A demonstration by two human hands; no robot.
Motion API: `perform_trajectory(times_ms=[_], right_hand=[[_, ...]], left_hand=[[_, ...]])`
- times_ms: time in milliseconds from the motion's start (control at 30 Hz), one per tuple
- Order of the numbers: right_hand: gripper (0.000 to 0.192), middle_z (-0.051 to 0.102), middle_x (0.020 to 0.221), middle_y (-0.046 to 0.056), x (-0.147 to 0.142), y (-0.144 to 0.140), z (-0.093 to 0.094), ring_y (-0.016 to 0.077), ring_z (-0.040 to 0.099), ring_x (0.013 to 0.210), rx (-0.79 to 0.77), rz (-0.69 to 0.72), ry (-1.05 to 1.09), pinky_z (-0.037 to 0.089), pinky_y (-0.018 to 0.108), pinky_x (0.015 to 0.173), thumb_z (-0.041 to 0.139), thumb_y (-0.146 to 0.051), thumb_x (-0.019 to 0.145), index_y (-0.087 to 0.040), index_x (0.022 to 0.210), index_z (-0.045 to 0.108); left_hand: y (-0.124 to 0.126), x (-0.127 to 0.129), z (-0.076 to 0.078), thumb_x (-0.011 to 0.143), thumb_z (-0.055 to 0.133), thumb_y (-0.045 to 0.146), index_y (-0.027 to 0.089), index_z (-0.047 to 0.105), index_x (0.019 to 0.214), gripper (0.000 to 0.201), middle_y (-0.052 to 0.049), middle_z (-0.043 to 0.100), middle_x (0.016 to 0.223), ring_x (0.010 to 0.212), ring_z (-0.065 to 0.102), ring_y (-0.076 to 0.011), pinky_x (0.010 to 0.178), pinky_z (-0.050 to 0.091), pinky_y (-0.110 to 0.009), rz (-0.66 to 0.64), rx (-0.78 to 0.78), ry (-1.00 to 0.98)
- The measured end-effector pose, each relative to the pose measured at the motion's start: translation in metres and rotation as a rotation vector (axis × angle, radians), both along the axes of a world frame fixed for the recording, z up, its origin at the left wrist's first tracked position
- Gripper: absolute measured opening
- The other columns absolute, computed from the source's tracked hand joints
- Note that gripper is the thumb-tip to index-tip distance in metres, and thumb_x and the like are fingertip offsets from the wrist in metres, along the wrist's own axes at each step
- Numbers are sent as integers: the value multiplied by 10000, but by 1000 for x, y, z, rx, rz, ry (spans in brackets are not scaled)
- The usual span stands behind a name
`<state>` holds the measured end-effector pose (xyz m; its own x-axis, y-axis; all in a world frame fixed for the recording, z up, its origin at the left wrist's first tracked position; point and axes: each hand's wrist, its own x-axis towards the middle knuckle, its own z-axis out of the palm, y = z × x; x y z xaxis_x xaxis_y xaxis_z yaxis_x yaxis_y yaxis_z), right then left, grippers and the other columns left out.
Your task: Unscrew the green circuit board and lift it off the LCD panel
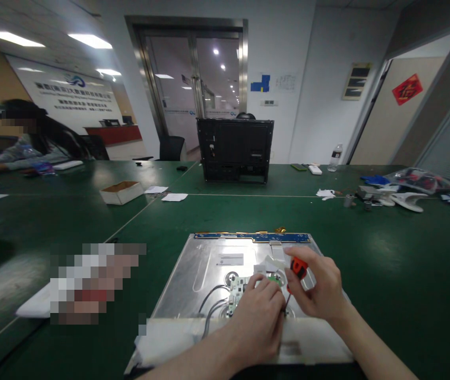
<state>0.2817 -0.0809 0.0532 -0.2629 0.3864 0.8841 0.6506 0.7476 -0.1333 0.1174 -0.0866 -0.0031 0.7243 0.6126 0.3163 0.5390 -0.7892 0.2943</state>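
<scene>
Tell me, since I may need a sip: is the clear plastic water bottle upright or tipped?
Upright: the clear plastic water bottle stands on the green table, cap uppermost.

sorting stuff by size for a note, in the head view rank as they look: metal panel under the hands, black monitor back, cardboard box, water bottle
1. metal panel, nearest the camera, so it looks biggest
2. black monitor back
3. cardboard box
4. water bottle, farthest away, so its true size is unsure

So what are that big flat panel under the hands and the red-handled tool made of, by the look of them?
The panel looks like bare sheet metal: silvery, dully reflective, with pressed ridges. The small board on it seems a pale printed circuit board with grey wires running off. The tool handle in the right hand looks like red and black plastic or rubber; its shaft is hidden. The left hand rests on the board.
</scene>
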Motion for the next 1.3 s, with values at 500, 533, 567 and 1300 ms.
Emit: perform_trajectory(times_ms=[500, 533, 567, 1300], right_hand=[[270, 638, 670, -14, -2, 0, -1, 121, 583, 516, 34, 20, -1, 441, 237, 480, 573, -195, 859, -183, 1127, 546], [309, 638, 685, -5, -2, 0, 0, 126, 589, 535, 30, 31, -9, 446, 241, 485, 562, -185, 855, -177, 1164, 545], [350, 634, 692, 0, -2, -1, 1, 132, 592, 550, 28, 38, -16, 449, 246, 487, 553, -177, 851, -172, 1200, 540], [291, 599, 879, 63, -4, 0, -4, 170, 629, 726, 112, 12, 80, 543, 291, 589, 639, -163, 813, -211, 1096, 589]], left_hand=[[0, -1, -1, 839, 519, 195, 190, 587, 992, 168, -89, 642, 1004, 995, 572, -263, 1012, 347, -468, -8, 19, -9], [0, -1, -1, 839, 517, 194, 190, 587, 993, 169, -90, 642, 1006, 993, 573, -264, 1011, 348, -469, -10, 19, -15], [0, -1, -1, 838, 516, 193, 190, 586, 994, 171, -91, 641, 1008, 990, 573, -265, 1008, 350, -471, -11, 20, -20], [0, 0, 2, 831, 507, 192, 192, 581, 998, 183, -101, 640, 1018, 1009, 573, -274, 1014, 349, -476, -2, 0, -13]])
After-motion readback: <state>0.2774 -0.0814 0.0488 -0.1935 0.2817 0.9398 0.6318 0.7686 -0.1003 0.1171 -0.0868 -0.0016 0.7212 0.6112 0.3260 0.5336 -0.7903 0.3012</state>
